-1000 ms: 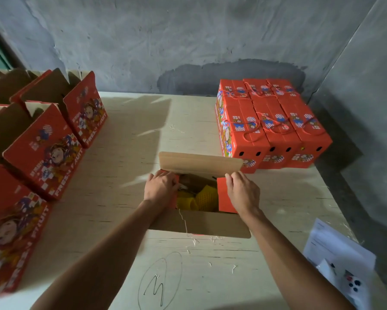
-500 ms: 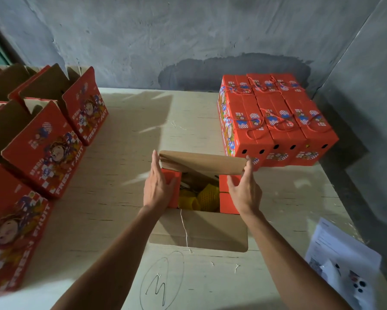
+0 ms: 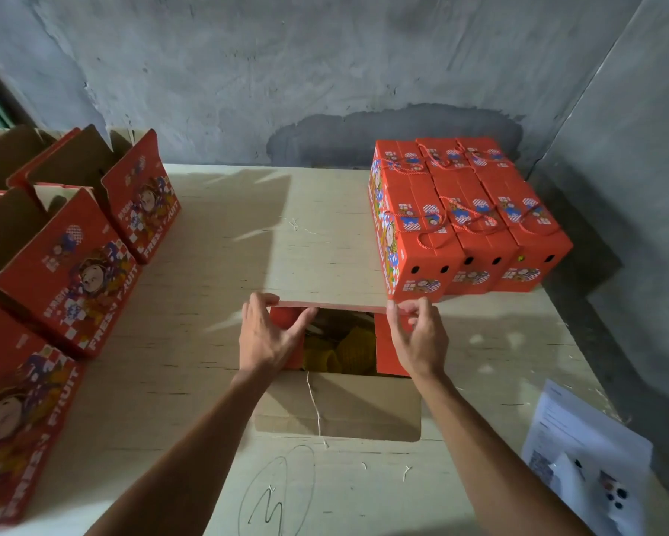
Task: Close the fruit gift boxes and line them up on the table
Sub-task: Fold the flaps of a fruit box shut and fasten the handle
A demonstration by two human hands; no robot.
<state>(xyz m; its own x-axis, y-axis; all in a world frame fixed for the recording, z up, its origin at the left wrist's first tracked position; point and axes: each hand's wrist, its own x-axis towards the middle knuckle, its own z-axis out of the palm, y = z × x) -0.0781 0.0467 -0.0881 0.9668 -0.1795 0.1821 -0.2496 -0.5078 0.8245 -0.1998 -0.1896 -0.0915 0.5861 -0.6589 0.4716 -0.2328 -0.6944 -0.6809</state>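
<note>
An open red fruit gift box (image 3: 391, 352) stands in front of me on the table (image 3: 217, 288), yellow net-wrapped fruit (image 3: 348, 350) showing inside. Its far flap (image 3: 329, 280) is raised, almost edge-on to me. My left hand (image 3: 265, 334) pinches that flap's left corner and my right hand (image 3: 418, 334) pinches its right corner. The near flap (image 3: 340, 408) lies folded out toward me, a string hanging over it. Three closed red boxes (image 3: 464, 222) with rope handles sit side by side at the back right.
Several open red boxes (image 3: 70, 265) stand in a row along the table's left edge. A white paper sheet (image 3: 580, 442) lies at the front right corner. Grey walls close in behind and on the right. A pen scribble (image 3: 275, 497) marks the table's front.
Both hands came out of the box, took the far flap by its corners and lifted it up and away from me. It now stands nearly edge-on.
</note>
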